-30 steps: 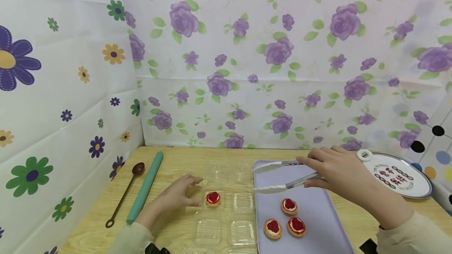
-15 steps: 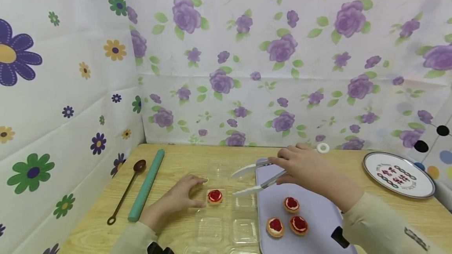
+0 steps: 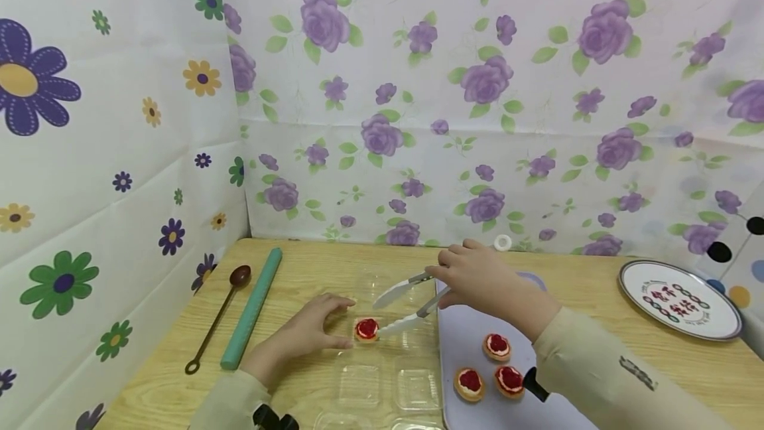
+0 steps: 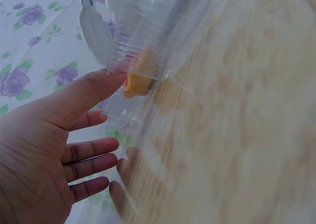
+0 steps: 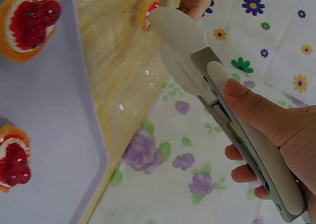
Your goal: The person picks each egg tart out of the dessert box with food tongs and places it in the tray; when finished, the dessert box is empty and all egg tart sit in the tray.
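My right hand [image 3: 480,281] grips a pair of tongs [image 3: 390,294] with white tips and grey handles. The tongs are spread apart, one tip close beside a red-topped tart [image 3: 367,329] in a clear plastic container, and nothing is between the tips. On the tart's other side is my left hand [image 3: 310,329], fingers and thumb apart, holding nothing. In the left wrist view its thumb tip lies right at the clear container [image 4: 126,110], with the tart's golden shell [image 4: 138,81] behind the plastic. Several more clear containers [image 3: 358,380] line the wooden table.
A lilac tray [image 3: 465,324] with three fruit tarts [image 3: 497,346] sits right of the containers. Left of them lie a teal rolling pin [image 3: 253,307] and a long brown spoon [image 3: 217,317]. A white plate [image 3: 680,300] with red writing stands at the far right.
My right hand has carried the tongs left, from over the tray to over the containers and up to the tart. The left hand stays beside the container.
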A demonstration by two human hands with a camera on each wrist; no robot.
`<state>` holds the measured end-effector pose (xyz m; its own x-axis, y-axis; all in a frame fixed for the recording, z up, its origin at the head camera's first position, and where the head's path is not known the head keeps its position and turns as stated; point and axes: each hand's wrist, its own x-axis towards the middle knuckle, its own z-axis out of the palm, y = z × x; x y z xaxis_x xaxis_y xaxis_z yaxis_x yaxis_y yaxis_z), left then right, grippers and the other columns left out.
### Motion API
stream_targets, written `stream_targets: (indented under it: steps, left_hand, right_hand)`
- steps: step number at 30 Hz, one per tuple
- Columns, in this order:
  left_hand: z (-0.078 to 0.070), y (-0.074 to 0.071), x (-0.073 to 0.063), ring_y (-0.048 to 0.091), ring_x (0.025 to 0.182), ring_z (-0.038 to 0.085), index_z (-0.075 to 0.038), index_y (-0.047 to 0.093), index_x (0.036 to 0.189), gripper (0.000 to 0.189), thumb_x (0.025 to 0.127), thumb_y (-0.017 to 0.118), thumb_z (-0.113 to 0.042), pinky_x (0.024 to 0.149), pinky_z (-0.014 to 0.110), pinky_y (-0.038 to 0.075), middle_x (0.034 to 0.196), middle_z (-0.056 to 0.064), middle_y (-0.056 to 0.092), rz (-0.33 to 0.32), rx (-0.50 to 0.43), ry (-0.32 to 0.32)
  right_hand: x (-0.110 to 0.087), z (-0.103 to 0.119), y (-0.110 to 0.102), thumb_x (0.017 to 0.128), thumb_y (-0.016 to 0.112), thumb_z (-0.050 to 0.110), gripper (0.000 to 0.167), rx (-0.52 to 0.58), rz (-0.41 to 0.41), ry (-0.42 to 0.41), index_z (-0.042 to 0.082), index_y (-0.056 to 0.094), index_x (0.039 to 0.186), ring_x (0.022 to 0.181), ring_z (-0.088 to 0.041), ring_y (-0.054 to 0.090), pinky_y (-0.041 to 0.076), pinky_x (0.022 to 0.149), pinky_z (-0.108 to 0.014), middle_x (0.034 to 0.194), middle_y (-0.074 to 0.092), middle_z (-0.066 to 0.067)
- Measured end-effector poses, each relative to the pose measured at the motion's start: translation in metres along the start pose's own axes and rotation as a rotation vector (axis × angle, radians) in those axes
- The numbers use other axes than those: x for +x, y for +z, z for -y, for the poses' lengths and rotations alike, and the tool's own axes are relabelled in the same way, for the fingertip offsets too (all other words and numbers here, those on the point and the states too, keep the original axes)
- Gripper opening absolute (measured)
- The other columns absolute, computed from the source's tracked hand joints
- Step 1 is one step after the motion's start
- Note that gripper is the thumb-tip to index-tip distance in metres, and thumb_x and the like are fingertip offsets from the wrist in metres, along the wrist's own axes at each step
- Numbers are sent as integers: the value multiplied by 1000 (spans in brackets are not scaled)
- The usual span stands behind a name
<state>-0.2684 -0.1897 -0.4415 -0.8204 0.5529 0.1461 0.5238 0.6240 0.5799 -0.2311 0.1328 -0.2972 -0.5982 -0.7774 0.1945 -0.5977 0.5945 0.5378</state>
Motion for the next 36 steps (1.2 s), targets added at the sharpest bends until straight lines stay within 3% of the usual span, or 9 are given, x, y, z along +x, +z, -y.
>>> stream_targets:
  steps: [8, 17, 27, 36]
  left_hand:
    - [0, 0, 1, 54, 117, 26, -11, 54, 133, 72, 75, 79, -44, 102, 53, 42, 124, 6, 58, -10, 24, 8]
    - [-2, -1, 0, 55, 115, 28, -9, 54, 133, 73, 74, 79, -45, 102, 53, 42, 122, 8, 59, -16, 27, 22]
    - [-2, -1, 0, 54, 116, 28, -10, 53, 134, 74, 74, 79, -46, 103, 54, 42, 123, 8, 58, -5, 18, 5]
    - [2, 2, 1, 53, 115, 26, -11, 55, 133, 73, 73, 79, -46, 102, 53, 42, 122, 7, 59, -25, 39, 28]
  right_hand:
    - [24, 8, -11, 73, 67, 62, 50, -66, 85, -31, 25, 69, 106, 81, -11, 58, 44, 68, -26, 90, 65, 7]
    - [42, 16, -14, 72, 68, 63, 47, -24, 203, -8, 25, 71, 99, 81, -11, 60, 44, 69, -25, 88, 66, 8]
    - [44, 21, -7, 72, 69, 62, 47, 24, 230, 17, 23, 73, 98, 82, -12, 61, 47, 73, -26, 85, 66, 8]
    - [44, 24, -8, 72, 67, 63, 44, 13, 244, 7, 26, 73, 95, 75, -9, 56, 43, 69, -24, 80, 64, 10]
